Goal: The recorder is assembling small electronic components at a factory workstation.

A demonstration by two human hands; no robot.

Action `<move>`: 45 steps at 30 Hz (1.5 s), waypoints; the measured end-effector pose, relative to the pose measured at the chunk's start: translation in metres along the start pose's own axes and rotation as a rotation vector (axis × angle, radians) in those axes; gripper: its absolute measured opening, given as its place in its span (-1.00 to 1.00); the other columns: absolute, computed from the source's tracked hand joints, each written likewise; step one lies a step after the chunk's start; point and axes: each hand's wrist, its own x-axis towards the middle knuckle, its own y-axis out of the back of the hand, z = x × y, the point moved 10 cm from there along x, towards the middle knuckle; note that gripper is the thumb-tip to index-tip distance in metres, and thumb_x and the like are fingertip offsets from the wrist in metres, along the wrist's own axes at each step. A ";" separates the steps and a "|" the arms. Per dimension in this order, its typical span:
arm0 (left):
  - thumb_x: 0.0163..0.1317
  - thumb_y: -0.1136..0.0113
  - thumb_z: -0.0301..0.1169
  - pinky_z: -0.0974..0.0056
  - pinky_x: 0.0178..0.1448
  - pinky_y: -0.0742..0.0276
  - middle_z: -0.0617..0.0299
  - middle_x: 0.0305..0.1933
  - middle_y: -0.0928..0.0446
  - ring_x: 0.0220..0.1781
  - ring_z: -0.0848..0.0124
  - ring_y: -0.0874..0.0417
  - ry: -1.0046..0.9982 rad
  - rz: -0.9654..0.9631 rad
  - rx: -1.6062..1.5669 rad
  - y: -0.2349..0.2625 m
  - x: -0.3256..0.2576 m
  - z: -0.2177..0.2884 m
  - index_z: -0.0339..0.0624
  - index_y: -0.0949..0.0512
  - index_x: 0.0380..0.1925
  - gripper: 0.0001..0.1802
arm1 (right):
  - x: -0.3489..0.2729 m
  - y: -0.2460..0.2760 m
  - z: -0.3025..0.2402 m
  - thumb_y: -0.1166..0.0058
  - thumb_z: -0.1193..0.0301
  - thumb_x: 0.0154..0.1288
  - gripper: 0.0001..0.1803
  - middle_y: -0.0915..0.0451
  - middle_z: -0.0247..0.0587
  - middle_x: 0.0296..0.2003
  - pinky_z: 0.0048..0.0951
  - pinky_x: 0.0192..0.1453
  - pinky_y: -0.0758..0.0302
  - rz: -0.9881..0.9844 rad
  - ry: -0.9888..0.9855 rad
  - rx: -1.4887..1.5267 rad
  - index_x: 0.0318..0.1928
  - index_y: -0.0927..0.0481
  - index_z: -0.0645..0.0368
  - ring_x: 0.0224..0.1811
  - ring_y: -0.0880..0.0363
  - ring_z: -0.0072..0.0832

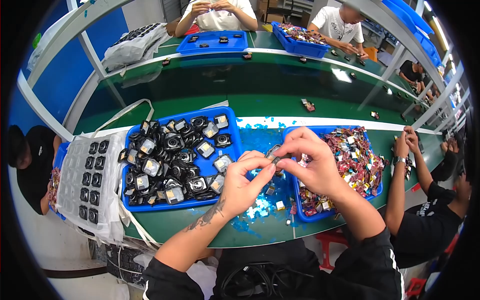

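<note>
My left hand (246, 181) and my right hand (314, 161) meet above the bench, both closed in a pinch on one small dark watch case (273, 153). Its details are partly hidden by my fingers. Left of my hands sits a blue tray (233, 131) heaped with black watch cases (174, 143), some showing a pale square inside. Just beyond my right hand is a second blue tray (301, 212), filled with small battery packs with reddish film and circuit pieces (357, 160). Blue film scraps (250, 216) litter the green bench beneath my hands.
At the far left stands a stack of clear plastic trays (75, 180) with several black cases in it. Across lies a green conveyor belt (190, 92) carrying scattered parts. Co-workers sit opposite and at both sides; one's hands (407, 140) are close by on the right.
</note>
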 end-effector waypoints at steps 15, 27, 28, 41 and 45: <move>0.37 -0.06 -0.54 0.25 0.06 -0.62 0.14 -0.13 -0.50 -0.09 0.36 -0.65 0.123 0.241 -0.388 0.024 0.007 -0.020 -0.32 -0.38 -0.01 -0.77 | -0.023 0.090 0.001 -0.02 0.53 0.40 -0.95 -0.54 -0.36 -0.40 -0.63 -0.20 -0.44 0.462 -0.071 0.142 -0.22 -0.48 0.26 -0.32 -0.50 -0.68; 0.19 0.05 -0.53 0.49 -0.52 -0.34 0.30 -0.47 -0.54 -0.55 0.63 -0.43 0.458 -0.022 -0.295 -0.016 0.001 -0.031 -0.27 -0.65 -0.37 -0.77 | -0.070 0.121 0.086 -0.01 0.31 0.47 -0.85 -0.48 -0.38 -0.32 -0.54 -0.26 -0.51 0.630 -0.389 0.667 -0.20 -0.42 0.10 -0.32 -0.54 -0.58; 0.18 0.03 -0.51 0.49 -0.53 -0.33 0.31 -0.48 -0.54 -0.56 0.63 -0.43 0.495 -0.043 -0.299 -0.026 0.001 -0.027 -0.28 -0.66 -0.38 -0.76 | -0.074 0.123 0.087 -0.01 0.31 0.47 -0.85 -0.48 -0.38 -0.32 -0.53 -0.26 -0.51 0.658 -0.384 0.715 -0.19 -0.42 0.09 -0.33 -0.54 -0.58; 0.04 -0.45 -0.36 0.34 -0.31 -0.44 0.19 -0.46 -0.56 -0.45 0.44 -0.53 -0.007 -0.189 0.400 -0.152 0.038 0.019 -0.29 -0.70 -0.26 -0.71 | -0.096 0.118 0.078 0.06 0.30 0.51 -0.87 -0.43 -0.37 -0.31 -0.55 -0.29 -0.41 0.777 -0.267 1.052 -0.17 -0.39 0.06 -0.37 -0.41 -0.62; 0.08 -0.39 -0.43 0.35 -0.34 -0.43 0.16 -0.45 -0.58 -0.45 0.42 -0.54 -0.061 -0.162 0.363 -0.158 0.038 0.016 -0.33 -0.69 -0.33 -0.81 | -0.105 0.124 0.078 0.06 0.32 0.50 -0.88 -0.45 -0.36 -0.31 -0.58 -0.29 -0.44 0.778 -0.234 0.996 -0.16 -0.40 0.07 -0.38 -0.43 -0.61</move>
